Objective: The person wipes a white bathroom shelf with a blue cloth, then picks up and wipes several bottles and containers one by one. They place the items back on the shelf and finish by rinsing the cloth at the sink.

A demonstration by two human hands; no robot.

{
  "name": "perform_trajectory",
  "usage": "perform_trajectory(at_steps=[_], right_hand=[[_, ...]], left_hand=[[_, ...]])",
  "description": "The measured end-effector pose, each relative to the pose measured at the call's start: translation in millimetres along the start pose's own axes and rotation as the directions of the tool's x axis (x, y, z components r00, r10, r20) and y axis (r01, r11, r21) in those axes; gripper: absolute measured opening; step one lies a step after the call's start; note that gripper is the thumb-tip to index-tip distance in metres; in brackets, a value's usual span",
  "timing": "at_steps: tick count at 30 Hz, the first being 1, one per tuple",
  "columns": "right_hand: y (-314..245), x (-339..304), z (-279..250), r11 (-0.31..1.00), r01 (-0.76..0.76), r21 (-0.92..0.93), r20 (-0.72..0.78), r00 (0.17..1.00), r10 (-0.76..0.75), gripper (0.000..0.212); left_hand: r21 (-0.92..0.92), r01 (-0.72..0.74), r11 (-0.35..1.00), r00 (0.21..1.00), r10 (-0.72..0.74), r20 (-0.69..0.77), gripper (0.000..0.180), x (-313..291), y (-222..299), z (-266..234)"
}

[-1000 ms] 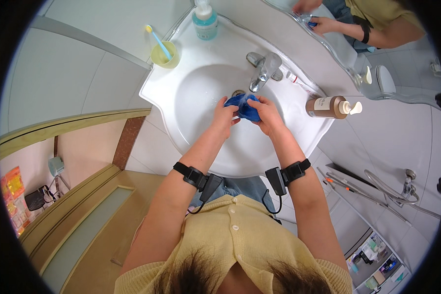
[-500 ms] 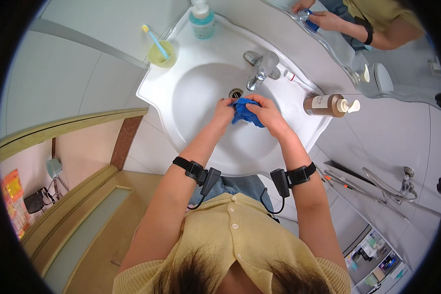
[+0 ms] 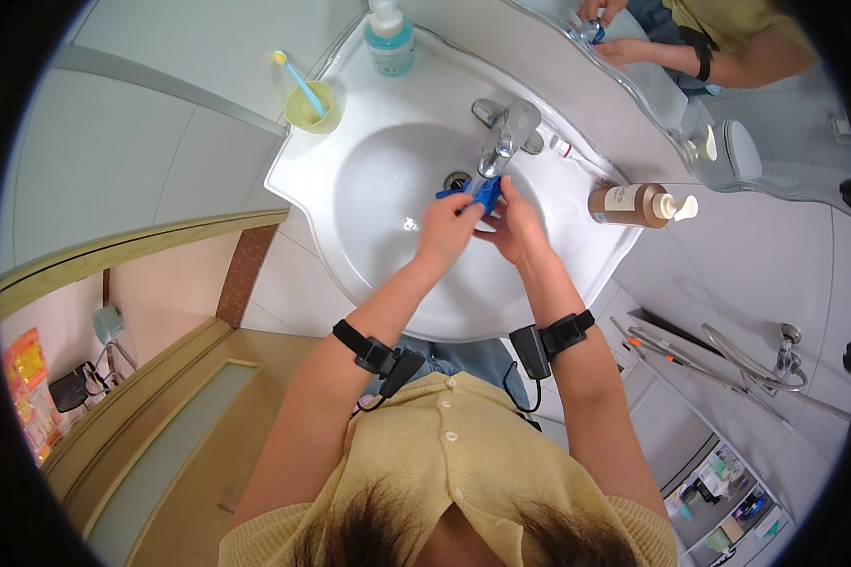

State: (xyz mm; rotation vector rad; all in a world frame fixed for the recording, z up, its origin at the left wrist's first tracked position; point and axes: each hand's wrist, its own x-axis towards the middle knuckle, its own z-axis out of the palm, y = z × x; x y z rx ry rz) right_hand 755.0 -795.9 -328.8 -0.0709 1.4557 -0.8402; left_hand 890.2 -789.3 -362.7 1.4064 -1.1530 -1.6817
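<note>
A crumpled blue cloth (image 3: 485, 193) is under the spout of the chrome faucet (image 3: 509, 132), over the white sink (image 3: 369, 189). What looks like a clear stream of water falls onto it. My left hand (image 3: 446, 232) pinches the cloth between thumb and fingers from the left. Close by on the right, my right hand (image 3: 520, 227) is cupped with its fingers apart, its thumb up beside the cloth. Part of the cloth is hidden behind my left fingers. The drain (image 3: 457, 180) shows just beyond them.
A green cup (image 3: 312, 111) with a toothbrush (image 3: 299, 80) and a blue soap pump bottle (image 3: 390, 42) stand on the sink's far left rim. A toothpaste tube (image 3: 577, 159) and a brown pump bottle (image 3: 638, 205) are at the right. A mirror (image 3: 671, 85) borders the far right.
The cloth has moved from the near side of the faucet to under its spout. My left hand has shifted right; my right hand has loosened from around the cloth and opened.
</note>
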Motion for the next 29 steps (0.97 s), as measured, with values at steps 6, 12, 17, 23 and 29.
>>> perform_trajectory(at_steps=[6, 12, 17, 23, 29], right_hand=[[9.9, 6.4, -3.1, 0.973, 0.132, 0.191, 0.037, 0.989, -0.141, 0.045], [15.7, 6.9, 1.3, 0.972, 0.103, 0.212, -0.080, 0.993, -0.088, 0.044], [8.7, -8.0, 9.8, 0.937, 0.098, 0.335, -0.025, 0.995, -0.095, 0.036], [3.8, -15.4, 6.4, 0.981, 0.010, 0.192, 0.188, 0.981, -0.047, 0.031], [31.7, 28.1, -7.0, 0.940, 0.286, -0.187, 0.170, 0.952, -0.256, 0.039]], left_hand=[[-0.125, 0.238, 0.963, 0.956, -0.209, 0.208, 0.029, -21.8, 22.8, 13.6], [-0.353, 0.289, 0.890, 0.915, -0.365, -0.172, 0.029, -14.5, 1.9, 11.8], [-0.606, 0.345, 0.717, 0.736, -0.607, -0.300, 0.043, -1.2, -5.9, 7.2], [-0.822, 0.445, 0.355, 0.712, -0.698, 0.084, 0.042, 13.5, -7.9, 5.4], [-0.886, 0.238, 0.398, 0.880, -0.474, 0.024, 0.036, 23.0, -34.8, 19.5]])
